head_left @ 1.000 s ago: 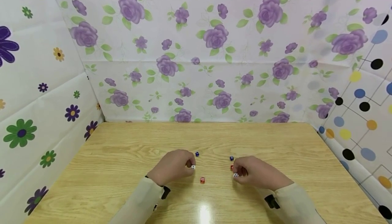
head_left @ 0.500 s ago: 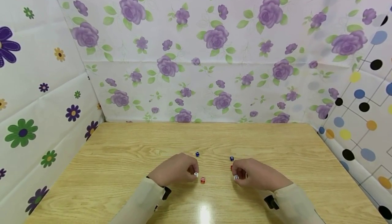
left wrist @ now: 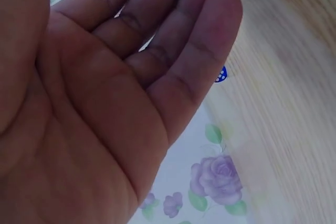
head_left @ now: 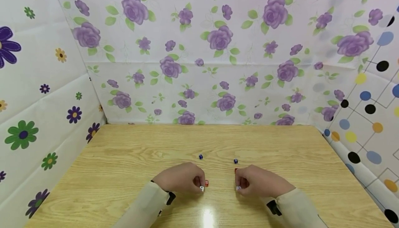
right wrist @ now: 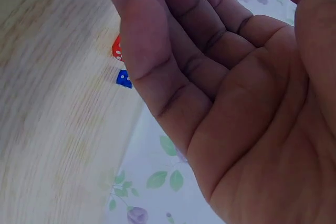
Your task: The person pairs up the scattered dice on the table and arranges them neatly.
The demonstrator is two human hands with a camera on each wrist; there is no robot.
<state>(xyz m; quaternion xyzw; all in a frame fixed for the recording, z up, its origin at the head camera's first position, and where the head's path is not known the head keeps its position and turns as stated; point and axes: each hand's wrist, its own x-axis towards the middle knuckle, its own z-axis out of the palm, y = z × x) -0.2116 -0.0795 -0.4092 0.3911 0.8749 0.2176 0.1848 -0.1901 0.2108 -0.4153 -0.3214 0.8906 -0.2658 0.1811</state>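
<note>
My left hand pinches a white die between thumb and fingertips, low over the table. Right beside those fingertips sits a red die, partly covered by the hand. My right hand pinches another white die. Just behind its fingers a second red die peeks out, mostly hidden in the head view. Both wrist views show the palm and curled fingers, with the white dice out of sight. In the right wrist view the red die lies close to a blue die.
One blue die lies beyond the left hand and another blue die beyond the right. The wooden table ends at a flowered cloth backdrop, with patterned cloth on both sides.
Both hands have come nearer the front edge, each with its white die. The left hand has also shifted right, up against the red die. The blue dice have stayed put.
</note>
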